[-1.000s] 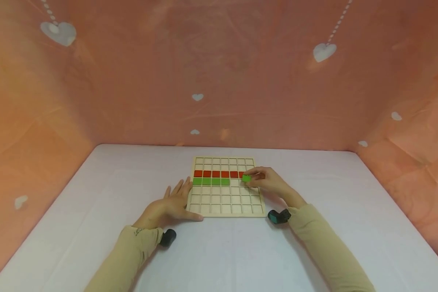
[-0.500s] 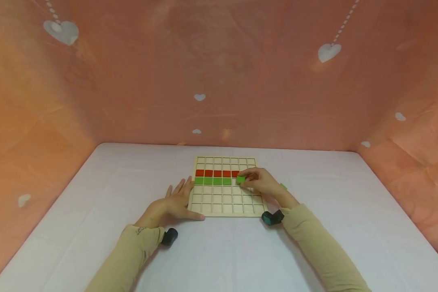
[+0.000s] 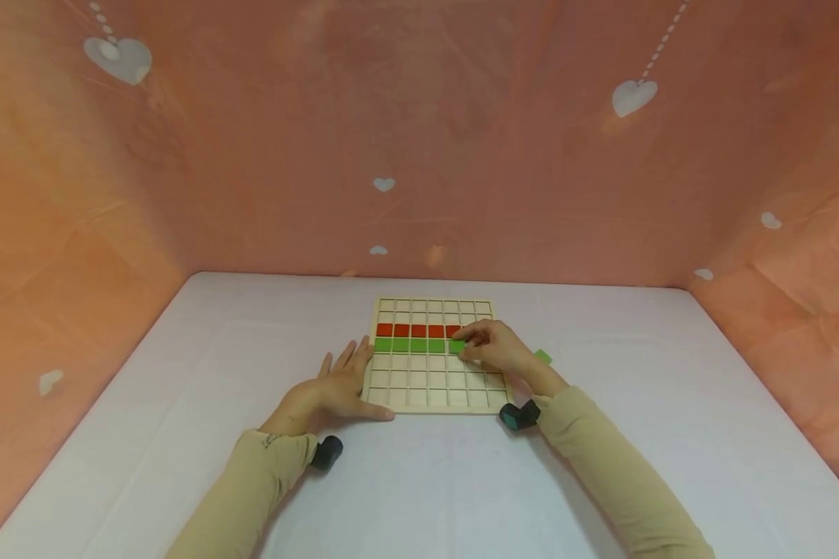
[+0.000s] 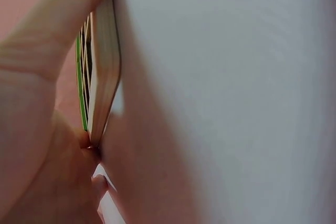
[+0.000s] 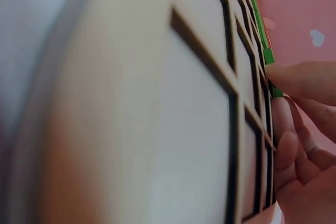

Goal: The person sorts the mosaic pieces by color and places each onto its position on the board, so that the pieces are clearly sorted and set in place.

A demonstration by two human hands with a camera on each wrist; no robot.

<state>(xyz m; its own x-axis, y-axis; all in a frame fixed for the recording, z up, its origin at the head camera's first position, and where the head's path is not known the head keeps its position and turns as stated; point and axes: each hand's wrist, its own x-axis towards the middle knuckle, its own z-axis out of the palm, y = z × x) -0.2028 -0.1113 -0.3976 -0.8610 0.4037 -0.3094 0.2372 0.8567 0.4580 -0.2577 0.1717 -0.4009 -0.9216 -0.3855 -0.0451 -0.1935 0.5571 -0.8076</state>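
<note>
A wooden grid board (image 3: 419, 380) lies flat on the white table. One of its rows holds red square tiles (image 3: 419, 331), and the row just nearer holds green tiles (image 3: 410, 345). My right hand (image 3: 496, 347) pinches a green tile (image 3: 457, 346) between thumb and fingers at the right end of the green row; in the right wrist view this tile (image 5: 269, 56) sits at the board's surface. My left hand (image 3: 335, 388) is spread along the board's left edge, its thumb at the near left corner, where the left wrist view shows the board's side (image 4: 107, 61).
A loose green tile (image 3: 543, 356) lies on the table to the right of the board, partly behind my right wrist. White table (image 3: 419, 489) surrounds the board. An orange-pink cloth with heart prints (image 3: 419, 155) hangs behind and at the sides.
My right hand has moved left and lowered the green tile into the cell beside the other green ones. The loose tile by my wrist has come into view. My left hand stays put.
</note>
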